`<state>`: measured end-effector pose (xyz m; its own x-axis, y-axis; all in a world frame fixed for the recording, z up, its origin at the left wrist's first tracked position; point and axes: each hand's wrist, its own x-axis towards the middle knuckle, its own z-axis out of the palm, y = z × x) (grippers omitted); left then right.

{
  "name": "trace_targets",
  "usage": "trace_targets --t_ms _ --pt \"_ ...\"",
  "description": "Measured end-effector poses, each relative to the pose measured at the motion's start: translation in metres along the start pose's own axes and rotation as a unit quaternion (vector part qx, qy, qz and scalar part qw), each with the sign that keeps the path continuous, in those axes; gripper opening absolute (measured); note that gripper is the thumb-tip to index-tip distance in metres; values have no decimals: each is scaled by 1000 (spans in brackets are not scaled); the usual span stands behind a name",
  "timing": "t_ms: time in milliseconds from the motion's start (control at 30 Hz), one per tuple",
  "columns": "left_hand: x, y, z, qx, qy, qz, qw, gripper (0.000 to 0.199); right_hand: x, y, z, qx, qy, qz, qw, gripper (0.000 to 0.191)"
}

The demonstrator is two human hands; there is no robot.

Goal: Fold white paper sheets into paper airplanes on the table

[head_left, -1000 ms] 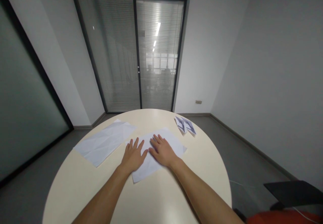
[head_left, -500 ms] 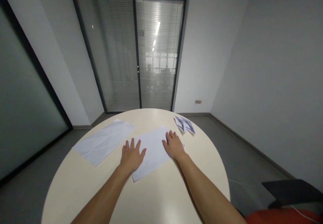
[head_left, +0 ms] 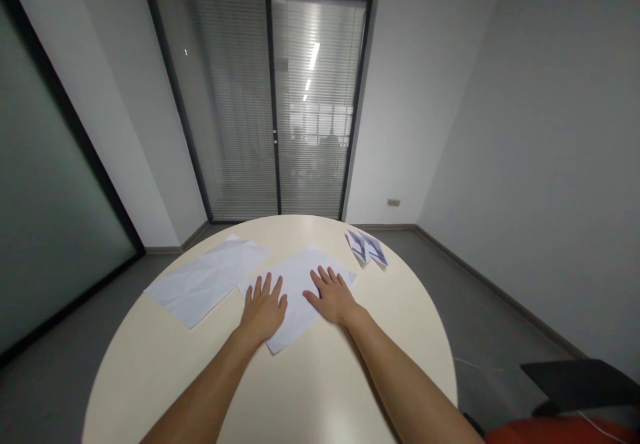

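Observation:
A white sheet of paper lies turned at an angle on the round table, beneath both hands. My left hand rests flat on its left part, fingers spread. On the right part of the same sheet lies my right hand, palm down with fingers apart. Another white sheet with crease lines is to the left, close to the left corner of the first one. Beyond my right hand, near the table's far right edge, is a folded paper piece with a dark printed pattern.
The round cream table has a curved edge on all visible sides. At the lower right stand a black flat object and something red, with a thin white cable nearby. Glass doors with blinds are behind the table.
The sheet under my hands has turned on the table, its far corner shifting left. My right hand has moved left and slightly nearer to me; my left hand has barely moved.

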<state>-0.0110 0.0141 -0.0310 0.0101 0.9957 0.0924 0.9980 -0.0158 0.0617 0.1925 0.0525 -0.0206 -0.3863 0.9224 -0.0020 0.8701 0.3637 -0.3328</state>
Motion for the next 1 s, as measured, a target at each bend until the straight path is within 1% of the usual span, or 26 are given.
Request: trace_targets --t_ms 100,167,233,333,400,467,533,567,600,633,700,733,800,867,933,1000 --pt "-9 1 -9 23 4 21 1000 58 2 6 -3 -3 2 5 1000 78" --pt "-16 5 -17 42 11 36 998 59 4 9 -4 -10 23 12 1000 75" --pt "-23 10 -25 51 23 48 997 57 5 12 -6 -27 70 26 997 69" --pt "-26 16 -33 46 28 54 997 47 8 17 -7 -47 148 29 987 54" --pt "-24 16 -35 43 30 59 997 44 10 21 -6 -38 167 9 985 43" --pt "-19 12 -32 31 36 85 995 40 11 25 -5 -21 158 -18 987 35" --pt "-14 4 -25 2 42 141 989 36 13 27 -4 -11 140 -36 990 33" --pt "-12 -1 -21 -18 46 178 983 37 13 28 -4 -8 131 -40 991 33" --pt "-10 -5 -16 -35 40 193 980 42 12 27 -4 -7 124 -44 991 34" --pt "-9 -8 -12 -48 20 200 978 45 12 25 -5 -5 120 -48 992 35" --pt "-6 -13 -5 -64 -10 178 982 50 8 19 -7 2 115 -68 991 39" --pt "-4 -13 -2 -65 -15 163 984 51 6 15 -8 7 110 -85 990 41" --pt "1 -11 4 -60 -7 124 990 52 2 7 -7 18 83 -135 987 47" --pt "8 -8 10 -52 10 87 995 51 1 2 -2 29 36 -178 983 54" --pt "17 -4 17 -50 16 64 997 51 3 3 5 31 -18 -183 982 63" --pt "24 -4 24 -57 11 67 996 52 7 7 11 25 -42 -155 987 70"
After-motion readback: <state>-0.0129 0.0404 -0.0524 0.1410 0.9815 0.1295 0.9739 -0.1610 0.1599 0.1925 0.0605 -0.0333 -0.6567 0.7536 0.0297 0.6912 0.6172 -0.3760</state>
